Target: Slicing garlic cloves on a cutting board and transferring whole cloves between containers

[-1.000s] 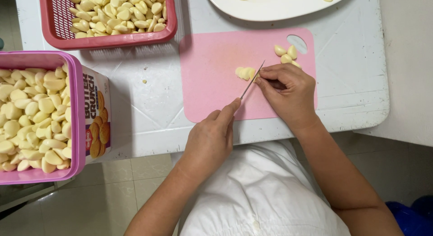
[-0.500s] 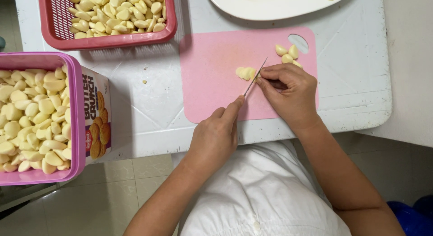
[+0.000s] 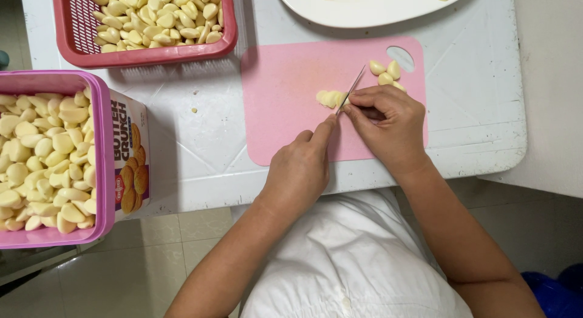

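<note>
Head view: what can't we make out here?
- Knife handle: hidden inside the right hand.
- White plate: cut off by the top edge.
- Red basket and pink basket of garlic: cut off by the top and left edges.
- Left hand fingertips: whether they touch the cut garlic is unclear.

Head-worn view, steeply downward, close

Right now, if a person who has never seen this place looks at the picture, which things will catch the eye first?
The flat pink plastic cutting board at the table's middle stands out: on it the right hand sets a thin steel knife against pale peeled garlic cloves, while the left hand rests beside them. Next come two baskets heaped with garlic: a red one at top left, a pink one at far left.
</note>
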